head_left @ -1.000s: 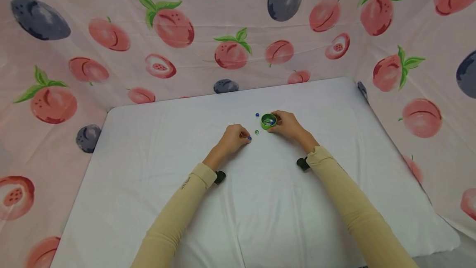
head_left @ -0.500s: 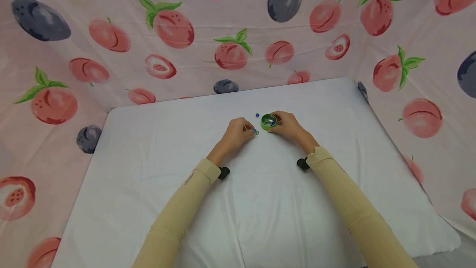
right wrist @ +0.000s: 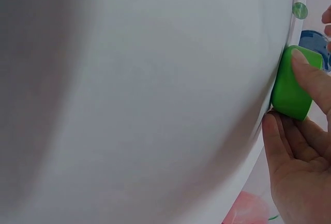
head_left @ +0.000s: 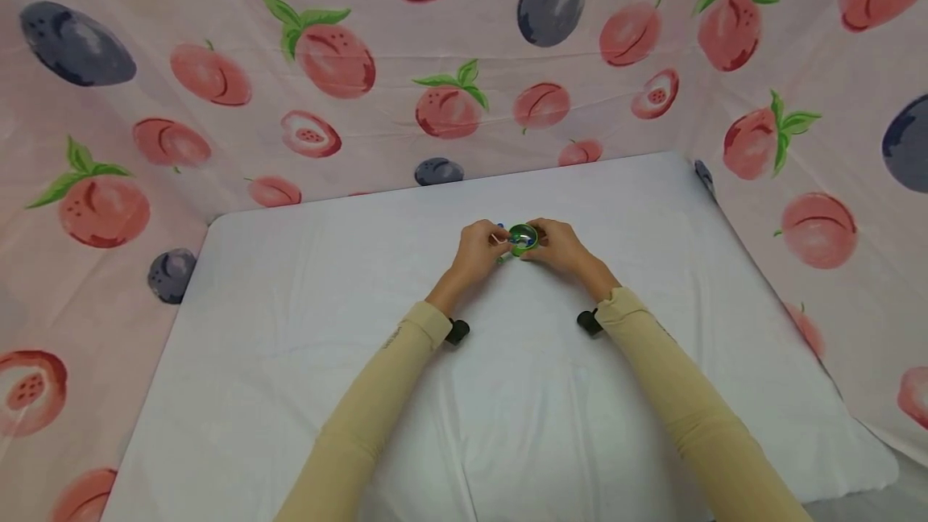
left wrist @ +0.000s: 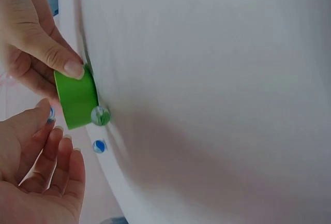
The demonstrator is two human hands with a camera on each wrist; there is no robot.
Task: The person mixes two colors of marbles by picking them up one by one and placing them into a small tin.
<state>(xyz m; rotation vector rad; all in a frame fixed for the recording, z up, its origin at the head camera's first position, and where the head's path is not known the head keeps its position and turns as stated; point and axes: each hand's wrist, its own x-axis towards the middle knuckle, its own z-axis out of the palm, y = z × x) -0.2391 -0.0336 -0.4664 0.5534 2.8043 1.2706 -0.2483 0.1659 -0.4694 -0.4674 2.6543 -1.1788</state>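
My left hand [head_left: 477,254] pinches a clear-and-blue marble [left wrist: 51,114] between thumb and forefinger, right at the rim of a small green cup [left wrist: 76,102]. The right hand [head_left: 569,250] grips the cup from its right side, with the thumb [right wrist: 305,69] along the wall and the other fingers curled beneath and behind. Inside the cup, in the head view, several shiny marbles show, one of them blue. A clear-and-green marble [left wrist: 101,115] lies on the table beside the cup. Farther back is a second blue marble [left wrist: 99,146], mostly covered by the left hand in the head view.
A white cloth covers the table [head_left: 348,280], its far edge running behind the cup. Fruit-printed pink cloth [head_left: 391,103] hangs at the back and on both sides. Dark wrist cameras [head_left: 457,332] sit under both sleeves.
Carrying the blue marble, the left hand has moved rightward and away from the body, past the green marble to the cup. The right hand keeps the cup in place.
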